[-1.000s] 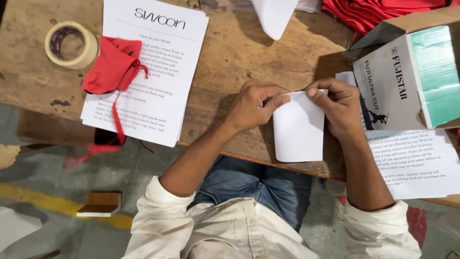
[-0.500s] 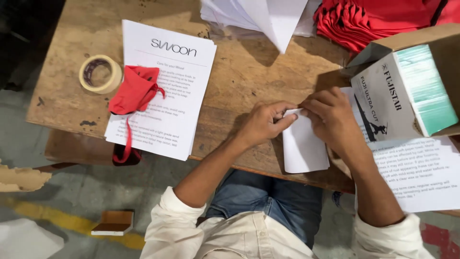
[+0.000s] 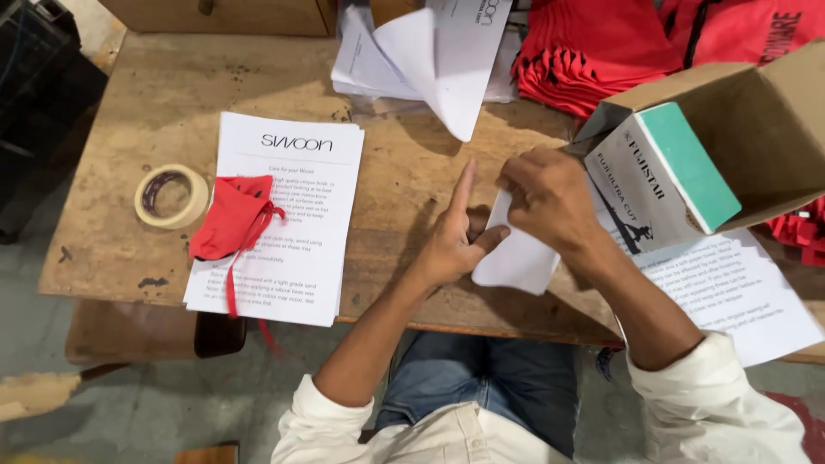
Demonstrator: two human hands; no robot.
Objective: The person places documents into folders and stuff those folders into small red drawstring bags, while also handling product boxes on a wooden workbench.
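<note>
While the right hand (image 3: 550, 202) pinches the folded white sheet (image 3: 520, 258), the open left hand (image 3: 455, 241) presses its crease; firming it seems next.

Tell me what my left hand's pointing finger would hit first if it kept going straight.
Probably the loose white sheets at the table's far edge. The left hand points its index finger up across bare wood toward them; depth is hard to judge.

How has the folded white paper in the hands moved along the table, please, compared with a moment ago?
Cannot tell for sure: the camera shifts. The folded white paper now lies tilted under both hands, its lower edge nearer the table's front edge, against the open cardboard box.
</note>
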